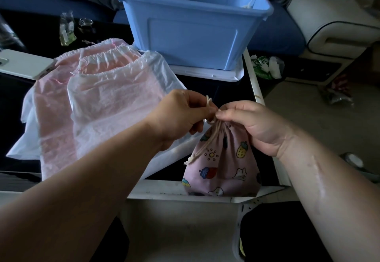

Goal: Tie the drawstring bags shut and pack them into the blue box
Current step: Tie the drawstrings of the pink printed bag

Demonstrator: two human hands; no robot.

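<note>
The printed bag (pixel 222 167) sits at the near edge of the tabletop (pixel 160 189), well short of the blue box (pixel 193 33). The left hand (pixel 176 115) and right hand (pixel 250 126) each hold a pinch grip on the cord (pixel 208 103) at the neck. Pull both ends evenly outward, keeping the neck gathered.

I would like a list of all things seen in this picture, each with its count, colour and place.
box: one, blue, far end, on lid
lid: one, white, under box
sheer bags: about three, pink-white, stacked at left
printed bag: one, pink, near edge, neck gathered
cord: one, cream, at printed bag's neck
phone: one, white, far left
table: one, dark, white rim
left hand: pinches cord
right hand: pinches cord at neck
</note>
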